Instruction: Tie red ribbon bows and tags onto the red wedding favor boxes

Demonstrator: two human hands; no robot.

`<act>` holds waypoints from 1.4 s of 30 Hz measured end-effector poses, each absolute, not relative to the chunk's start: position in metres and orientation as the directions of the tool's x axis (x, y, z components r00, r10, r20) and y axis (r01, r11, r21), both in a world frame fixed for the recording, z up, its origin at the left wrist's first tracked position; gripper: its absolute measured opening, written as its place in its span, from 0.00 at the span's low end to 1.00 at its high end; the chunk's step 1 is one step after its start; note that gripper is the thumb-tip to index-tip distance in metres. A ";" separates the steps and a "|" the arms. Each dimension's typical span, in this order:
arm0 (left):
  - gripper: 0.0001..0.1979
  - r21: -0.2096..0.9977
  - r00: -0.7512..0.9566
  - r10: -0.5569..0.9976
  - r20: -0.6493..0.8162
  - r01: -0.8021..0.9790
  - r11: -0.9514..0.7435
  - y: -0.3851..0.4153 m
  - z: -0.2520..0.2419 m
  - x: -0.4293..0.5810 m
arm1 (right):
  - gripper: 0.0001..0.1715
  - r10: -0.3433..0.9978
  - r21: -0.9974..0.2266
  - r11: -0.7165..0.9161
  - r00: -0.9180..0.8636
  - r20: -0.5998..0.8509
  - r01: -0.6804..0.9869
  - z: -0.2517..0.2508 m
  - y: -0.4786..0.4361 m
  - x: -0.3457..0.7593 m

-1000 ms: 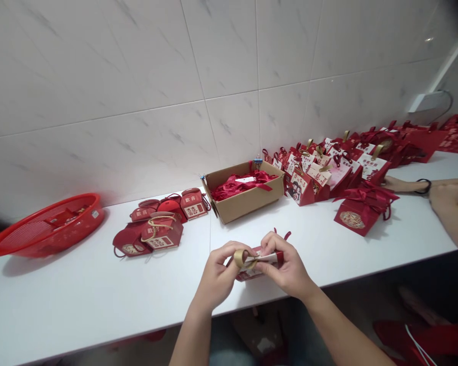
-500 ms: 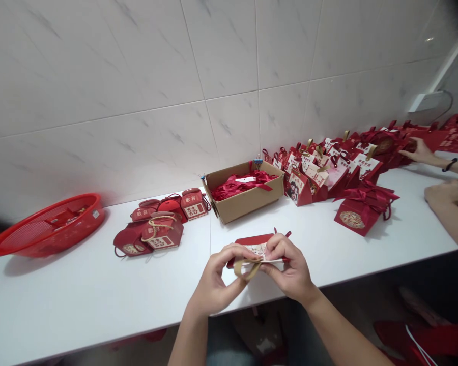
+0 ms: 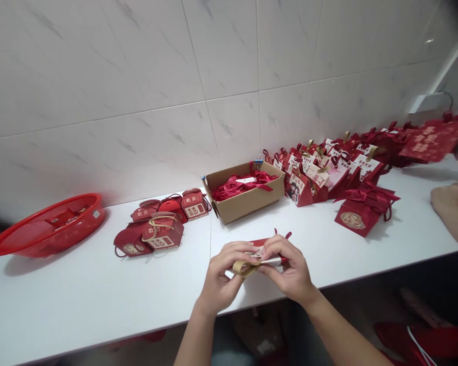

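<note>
Over the front of the white table, both my hands grip a small red and white gift box [image 3: 270, 260]. A gold ribbon loop [image 3: 244, 269] sticks out from its near side, and a thin dark red cord shows at its far side. My left hand [image 3: 222, 274] is closed on the left part, its fingers on top beside the loop. My right hand [image 3: 288, 267] pinches the right part, thumb below and fingers above. The fingers cover much of the box's printed face.
Behind my hands stands a cardboard box [image 3: 252, 202] of red ribbons. Several red gift boxes [image 3: 162, 231] and a red plastic basket [image 3: 91, 223] are at left. Rows of gift boxes [image 3: 320, 175] and a ribbon-tied box [image 3: 356, 218] are at right. A co-worker's hands [image 3: 452, 197] hold a red bag [image 3: 429, 140].
My left hand has shifted slightly right and its fingers have closed in around the gold loop. At right, the co-worker's hand has pulled back and now holds up a red bag.
</note>
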State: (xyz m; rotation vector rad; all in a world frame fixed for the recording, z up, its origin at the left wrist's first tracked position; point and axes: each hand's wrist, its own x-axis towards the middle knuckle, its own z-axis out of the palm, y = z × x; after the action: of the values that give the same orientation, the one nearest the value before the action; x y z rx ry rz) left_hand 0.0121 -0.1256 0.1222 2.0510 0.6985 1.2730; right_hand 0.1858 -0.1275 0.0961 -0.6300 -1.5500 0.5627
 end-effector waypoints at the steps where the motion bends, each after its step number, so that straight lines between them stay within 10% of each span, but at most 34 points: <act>1: 0.11 0.733 0.398 0.704 0.588 0.106 -0.672 -0.126 0.121 0.012 | 0.10 0.688 -0.685 0.725 -0.044 0.724 0.064 0.096 -0.127 0.186; 18: 0.14 0.533 0.324 0.545 0.773 0.134 -0.835 -0.124 0.109 0.017 | 0.09 0.600 -0.595 0.800 -0.075 0.797 0.077 0.099 -0.127 0.186; 42: 0.13 0.850 0.127 0.866 0.484 0.169 -0.500 -0.129 0.100 0.024 | 0.03 0.902 -0.902 0.416 -0.075 0.425 -0.116 0.084 -0.122 0.176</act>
State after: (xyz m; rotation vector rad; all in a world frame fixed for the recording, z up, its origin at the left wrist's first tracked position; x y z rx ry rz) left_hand 0.0242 -0.1292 0.0997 1.7780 1.0015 1.4146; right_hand 0.1761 -0.1218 0.0838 -0.7664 -1.3832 0.9947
